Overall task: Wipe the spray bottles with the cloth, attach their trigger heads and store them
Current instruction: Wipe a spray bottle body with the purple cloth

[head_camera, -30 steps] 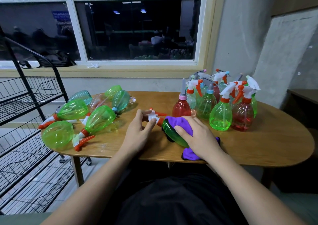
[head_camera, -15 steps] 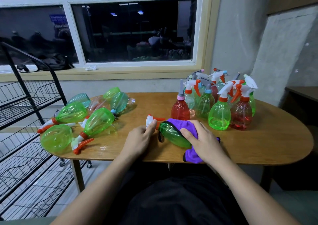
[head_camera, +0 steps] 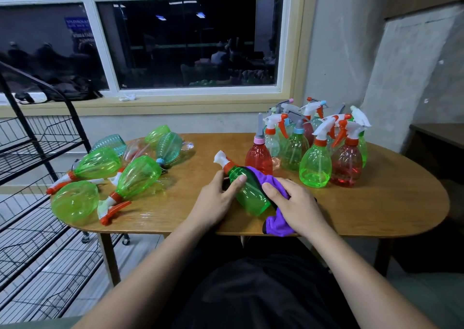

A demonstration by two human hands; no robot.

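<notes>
Since the wooden table carries everything, it comes first; the wire rack stands just beside its left end. Upright bottles with heads fitted cluster at the far right, and lying bottles are strewn at the left. The green bottle lies tilted near the front edge. The left hand grips its shoulder while the right hand bunches the purple cloth against its flank. Its trigger head is already on. Step, judged: wiping. The next move likely calls for rolling the bottle to reach the unwiped side.
</notes>
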